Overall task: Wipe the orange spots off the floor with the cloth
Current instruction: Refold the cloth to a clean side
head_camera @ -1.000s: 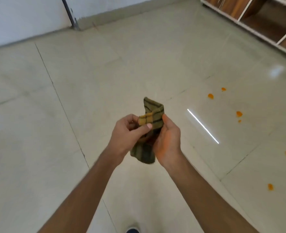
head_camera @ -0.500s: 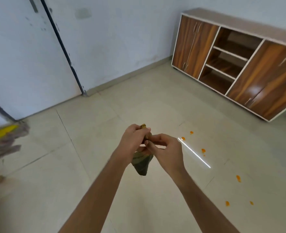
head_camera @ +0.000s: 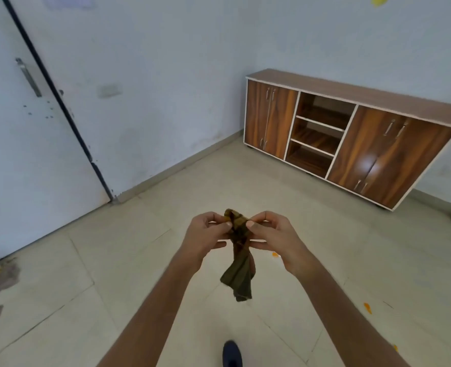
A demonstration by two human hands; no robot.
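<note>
Soft, even daylight fills the room, bright enough to read every surface, with no hard shadows anywhere. The one clear glare is a white bloom on the glossy cabinet door, up and to the right of the fingers. The floor below the fingers carries only a faint sheen. Wide-angle distortion bends the door edge far left of the fingers and tilts the walls. The whole frame is slightly soft; the cloth hanging beneath the fingers shows smeared, indistinct weave.
</note>
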